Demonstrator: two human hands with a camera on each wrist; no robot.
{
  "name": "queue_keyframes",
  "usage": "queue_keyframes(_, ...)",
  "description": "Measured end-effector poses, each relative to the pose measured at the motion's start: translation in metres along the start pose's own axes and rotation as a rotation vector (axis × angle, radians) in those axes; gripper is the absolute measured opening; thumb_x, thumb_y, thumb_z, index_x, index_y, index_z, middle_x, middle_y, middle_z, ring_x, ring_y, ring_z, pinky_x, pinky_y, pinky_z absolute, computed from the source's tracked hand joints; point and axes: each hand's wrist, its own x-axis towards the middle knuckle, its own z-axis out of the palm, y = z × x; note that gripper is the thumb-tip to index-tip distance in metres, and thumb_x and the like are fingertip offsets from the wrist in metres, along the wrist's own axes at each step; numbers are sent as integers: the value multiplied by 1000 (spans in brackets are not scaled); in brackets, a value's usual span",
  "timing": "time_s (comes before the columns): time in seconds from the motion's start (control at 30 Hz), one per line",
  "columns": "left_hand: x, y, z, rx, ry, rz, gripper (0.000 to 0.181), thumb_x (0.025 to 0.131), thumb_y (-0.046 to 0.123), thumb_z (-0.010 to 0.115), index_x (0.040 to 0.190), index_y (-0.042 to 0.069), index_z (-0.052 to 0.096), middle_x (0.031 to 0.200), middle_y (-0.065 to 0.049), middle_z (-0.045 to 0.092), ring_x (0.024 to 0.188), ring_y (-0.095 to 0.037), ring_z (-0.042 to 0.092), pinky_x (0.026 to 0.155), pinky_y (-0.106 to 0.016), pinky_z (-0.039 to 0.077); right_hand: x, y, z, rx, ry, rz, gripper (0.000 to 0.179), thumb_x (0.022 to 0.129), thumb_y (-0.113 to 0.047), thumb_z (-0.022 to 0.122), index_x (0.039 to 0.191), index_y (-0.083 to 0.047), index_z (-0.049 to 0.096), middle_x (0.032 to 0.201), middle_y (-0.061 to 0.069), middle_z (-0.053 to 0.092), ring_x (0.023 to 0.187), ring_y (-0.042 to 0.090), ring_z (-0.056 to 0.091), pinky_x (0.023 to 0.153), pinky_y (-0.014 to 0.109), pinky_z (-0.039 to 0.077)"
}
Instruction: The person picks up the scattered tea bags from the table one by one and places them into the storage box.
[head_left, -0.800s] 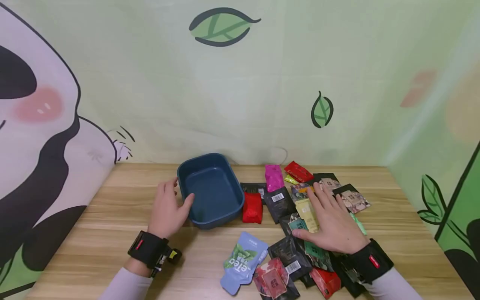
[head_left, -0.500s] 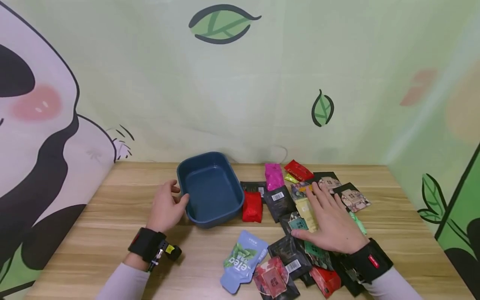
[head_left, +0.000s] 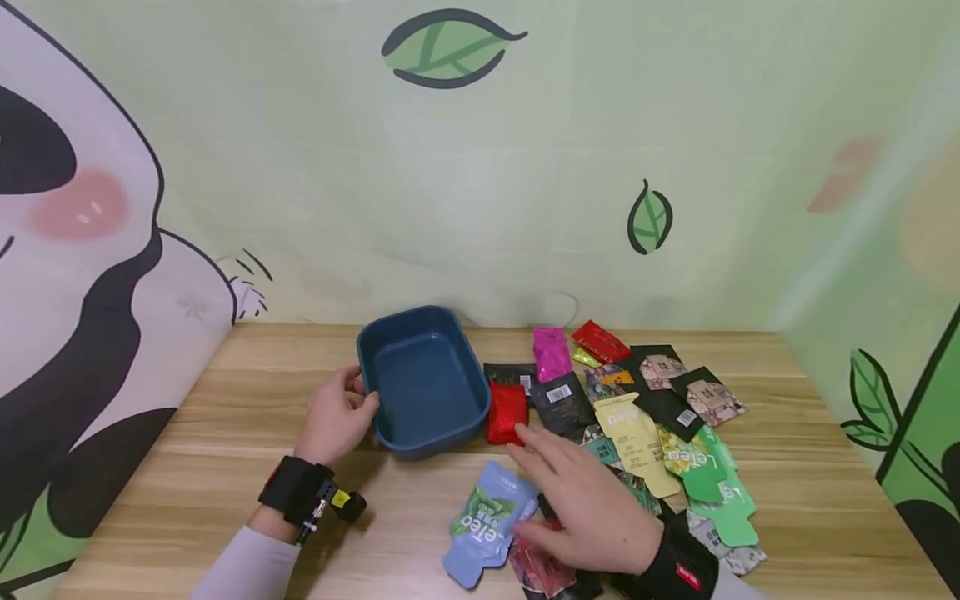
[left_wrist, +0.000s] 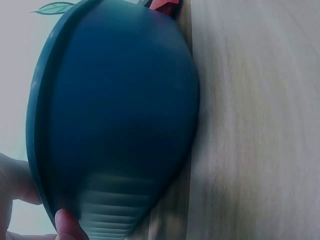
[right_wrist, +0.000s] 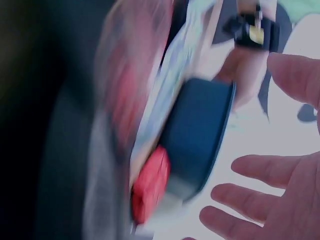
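Observation:
A dark blue rectangular basin [head_left: 431, 387] stands on the wooden table. My left hand [head_left: 333, 421] holds its left side, the thumb at the rim; in the left wrist view a fingertip [left_wrist: 69, 225] lies against the outer wall. My right hand [head_left: 592, 504] is over the heap of sachets with its fingers spread, holding nothing. Beneath and beside it are a blue sachet [head_left: 483, 521] with a green leaf print and a pinkish-red sachet [head_left: 543, 562], partly hidden by the hand. A shiny red packet [head_left: 507, 412] lies just past the right fingertips, close to the basin.
Right of the basin lie several sachets: black [head_left: 562, 404], pale yellow [head_left: 633, 437], green [head_left: 723, 492], magenta [head_left: 552, 354] and red [head_left: 600, 342]. A printed cloth backdrop [head_left: 480, 208] rises behind the table's [head_left: 195, 467] far edge.
My right hand has moved left and nearer to me, uncovering the yellow and green sachets. The left fingers loosened slightly from the basin, then came back to its side.

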Motion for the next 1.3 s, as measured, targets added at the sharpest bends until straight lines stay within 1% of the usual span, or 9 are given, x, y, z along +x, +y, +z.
queue_keyframes(0.1,-2,1,-1,-16,-8,-7,61,92,25,60,143,-4,44,112,-15,57,79,-19,62,63,-31,51,8,-14,9,34,-109,-83,84,88,-69,48,156,-20,38,164,0,25,147,23,29,111,48,32)
queue_keyframes(0.2,-3,2,-1,-34,-19,-12,59,91,22,61,142,-4,45,112,-15,56,81,-20,62,64,-31,51,16,-22,22,33,-213,-147,84,90,-70,43,157,-20,35,163,4,26,147,30,29,110,51,33)
queue_keyframes(0.3,-4,3,-2,-29,-32,-18,58,90,20,62,141,-4,46,112,-15,56,86,-21,63,65,-31,51,21,-27,32,32,-266,-169,82,91,-70,41,158,-22,33,162,7,28,147,35,27,109,53,34)
queue_keyframes(0.43,-5,3,-3,-8,-58,-30,58,89,19,62,140,-3,47,111,-15,56,88,-22,62,66,-31,51,24,-27,36,27,-285,-183,75,92,-65,44,157,-28,35,160,7,32,146,39,28,108,57,34)
queue_keyframes(0.6,-8,5,-5,-3,-79,-21,55,87,16,63,137,-3,48,107,-15,55,84,-23,59,64,-32,50,22,-21,32,-16,-297,-215,70,92,-62,48,154,-30,39,156,5,38,144,39,32,105,56,38)
queue_keyframes(0.73,-11,6,-6,8,-98,-17,54,86,16,64,135,0,49,105,-14,55,82,-23,57,64,-33,49,17,-14,27,-23,-297,-215,70,89,-65,51,150,-29,45,152,3,41,141,34,36,106,52,39)
queue_keyframes(0.87,-16,8,-8,6,-127,-15,53,86,16,65,134,2,50,103,-13,56,80,-23,56,64,-33,49,12,-3,22,12,-286,-228,70,86,-64,57,145,-28,48,145,-1,46,137,27,41,107,47,39)
queue_keyframes(1.1,-22,13,-4,-13,-175,-8,52,84,14,67,131,2,51,101,-12,56,64,-21,50,59,-32,46,3,11,12,-26,-215,-326,64,81,-43,70,140,-24,55,134,-2,52,120,18,49,99,36,45)
queue_keyframes(1.3,-25,18,2,-26,-191,12,46,83,13,69,124,4,52,93,-10,54,60,-20,49,57,-31,44,-2,14,6,-58,-204,-305,56,80,-28,71,135,-21,60,129,-5,57,109,13,56,91,33,49)
